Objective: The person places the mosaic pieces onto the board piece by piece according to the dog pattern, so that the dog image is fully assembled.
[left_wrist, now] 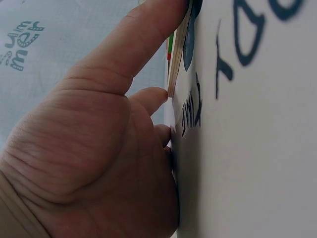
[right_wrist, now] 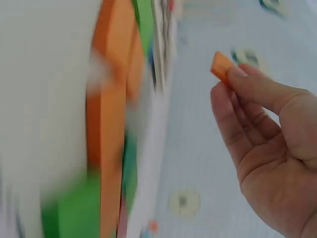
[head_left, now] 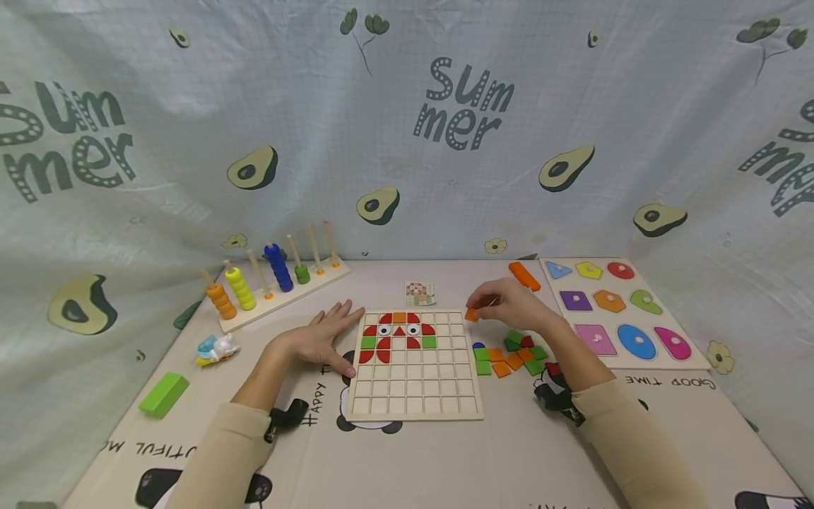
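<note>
A wooden grid board (head_left: 413,389) lies in the middle of the table, its upper rows partly filled with red, green, orange and eye-patterned tiles. My right hand (head_left: 509,302) is raised by the board's upper right corner, pinching an orange square tile (right_wrist: 221,66) between thumb and fingertips. Flat on the table at the board's left side, my left hand (head_left: 324,339) has its fingers spread, and the thumb (left_wrist: 143,39) reaches the board's edge. Several loose green, orange and red tiles (head_left: 501,369) lie right of the board. A small pattern card (head_left: 420,293) lies beyond it.
Back left stands a peg stacker (head_left: 280,300) with coloured rings. A shape puzzle board (head_left: 610,326) is at the right, with an orange block (head_left: 524,276) beside it. A green block (head_left: 164,394) and a small blue-and-white toy (head_left: 217,350) lie at the left.
</note>
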### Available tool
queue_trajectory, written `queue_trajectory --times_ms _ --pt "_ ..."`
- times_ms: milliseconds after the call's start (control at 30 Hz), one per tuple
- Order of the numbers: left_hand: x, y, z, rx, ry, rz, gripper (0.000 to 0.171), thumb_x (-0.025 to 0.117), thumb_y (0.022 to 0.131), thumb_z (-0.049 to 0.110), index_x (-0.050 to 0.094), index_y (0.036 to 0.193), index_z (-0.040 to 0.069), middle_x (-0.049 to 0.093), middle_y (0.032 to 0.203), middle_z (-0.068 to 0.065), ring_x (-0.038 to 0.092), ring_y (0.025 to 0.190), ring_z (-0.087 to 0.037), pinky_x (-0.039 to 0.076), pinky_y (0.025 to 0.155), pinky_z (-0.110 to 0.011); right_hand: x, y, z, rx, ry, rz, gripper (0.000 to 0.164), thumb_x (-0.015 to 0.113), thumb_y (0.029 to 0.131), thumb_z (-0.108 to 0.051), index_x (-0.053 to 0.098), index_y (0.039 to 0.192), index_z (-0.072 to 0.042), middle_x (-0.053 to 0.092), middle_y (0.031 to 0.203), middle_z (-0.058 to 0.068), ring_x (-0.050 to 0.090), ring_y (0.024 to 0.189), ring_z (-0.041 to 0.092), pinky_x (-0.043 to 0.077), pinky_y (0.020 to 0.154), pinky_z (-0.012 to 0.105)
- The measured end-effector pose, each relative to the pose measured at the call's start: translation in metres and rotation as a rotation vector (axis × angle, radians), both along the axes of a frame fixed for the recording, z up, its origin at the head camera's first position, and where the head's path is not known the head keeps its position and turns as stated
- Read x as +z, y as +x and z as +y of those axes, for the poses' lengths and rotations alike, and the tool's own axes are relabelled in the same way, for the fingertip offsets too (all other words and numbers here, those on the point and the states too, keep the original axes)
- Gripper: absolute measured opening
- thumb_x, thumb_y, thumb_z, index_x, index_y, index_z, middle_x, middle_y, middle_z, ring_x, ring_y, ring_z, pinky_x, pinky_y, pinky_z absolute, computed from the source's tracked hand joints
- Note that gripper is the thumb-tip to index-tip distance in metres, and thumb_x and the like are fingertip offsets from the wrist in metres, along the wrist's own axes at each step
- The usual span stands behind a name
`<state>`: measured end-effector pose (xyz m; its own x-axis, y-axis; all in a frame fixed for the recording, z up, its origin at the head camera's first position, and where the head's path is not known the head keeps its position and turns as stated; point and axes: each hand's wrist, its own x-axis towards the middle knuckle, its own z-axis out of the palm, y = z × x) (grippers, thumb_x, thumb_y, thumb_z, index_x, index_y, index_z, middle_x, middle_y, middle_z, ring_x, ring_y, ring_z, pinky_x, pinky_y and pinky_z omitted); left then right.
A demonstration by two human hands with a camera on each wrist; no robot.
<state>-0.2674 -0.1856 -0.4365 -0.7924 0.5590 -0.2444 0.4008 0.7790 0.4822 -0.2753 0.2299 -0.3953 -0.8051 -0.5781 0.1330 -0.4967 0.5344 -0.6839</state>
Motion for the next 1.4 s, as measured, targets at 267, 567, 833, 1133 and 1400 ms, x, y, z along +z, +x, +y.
queue_trajectory --times_ms 267,567,833,1133,1400 --pt "0.000 -0.001 0.000 -0.014 -0.006 0.005 0.125 0.079 0.060 0.065 0.011 0.156 0.022 -0.006 0.161 -0.013 -0.010 0.147 -0.033 -0.004 0.115 -0.057 -0.004 -0.003 -0.077 0.174 0.032 -0.014 0.015 0.071 0.086 -0.007 0.073 0.101 -0.008 0.070 0.093 -0.004 0.063 0.081 0.011 0.055 0.077 0.025" --pt "0.001 -0.001 -0.001 -0.008 -0.006 -0.008 0.125 0.078 0.060 0.067 0.010 0.156 0.024 -0.007 0.161 -0.009 -0.012 0.147 -0.030 -0.005 0.116 -0.055 -0.008 0.008 -0.132 0.312 0.148 0.001 0.013 0.073 0.084 -0.007 0.074 0.097 -0.009 0.071 0.092 -0.004 0.062 0.080 0.004 0.053 0.074 0.019" --pt "0.001 0.000 -0.002 -0.008 -0.008 -0.008 0.125 0.078 0.060 0.067 0.010 0.156 0.025 -0.007 0.161 -0.009 -0.012 0.147 -0.030 -0.004 0.116 -0.055 -0.016 0.013 -0.143 0.286 0.219 0.031 0.008 0.073 0.085 -0.010 0.074 0.093 -0.014 0.069 0.088 -0.007 0.060 0.077 0.003 0.051 0.071 0.017" --pt "0.002 0.000 -0.002 -0.021 0.013 -0.006 0.122 0.080 0.062 0.062 0.011 0.156 0.023 -0.006 0.161 -0.012 -0.011 0.147 -0.032 -0.004 0.115 -0.057 -0.019 0.017 -0.146 0.273 0.315 0.119 0.009 0.072 0.087 -0.015 0.074 0.095 -0.018 0.067 0.085 -0.013 0.056 0.074 0.004 0.049 0.069 0.018" --pt "0.001 0.000 -0.001 -0.007 -0.004 -0.008 0.122 0.080 0.062 0.063 0.012 0.156 0.025 -0.006 0.161 -0.011 -0.011 0.147 -0.032 -0.004 0.115 -0.057 -0.018 0.020 -0.144 0.315 0.370 0.182 0.014 0.071 0.088 -0.015 0.076 0.100 -0.017 0.067 0.091 -0.011 0.054 0.081 0.004 0.046 0.075 0.020"
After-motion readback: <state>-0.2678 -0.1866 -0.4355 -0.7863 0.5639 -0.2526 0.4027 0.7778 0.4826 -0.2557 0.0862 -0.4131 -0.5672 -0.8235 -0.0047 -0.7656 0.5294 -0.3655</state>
